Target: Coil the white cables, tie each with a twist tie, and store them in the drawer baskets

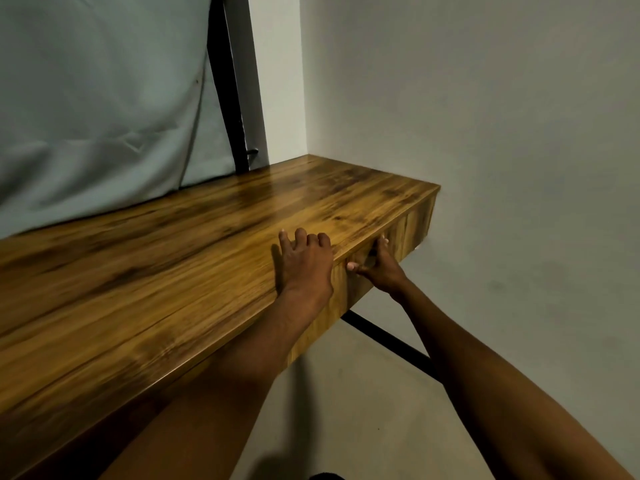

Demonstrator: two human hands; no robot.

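Observation:
A wooden desk runs from the lower left to the room's corner. My left hand rests flat on the desk top near its front edge, fingers spread. My right hand is against the drawer front just below that edge, with its fingers curled at a dark handle that the hand mostly hides. The drawer looks closed. No white cables, twist ties or baskets show in this view.
A grey cloth hangs behind the desk beside a black frame post. A plain wall closes the right side. A black crossbar runs under the desk above the bare floor.

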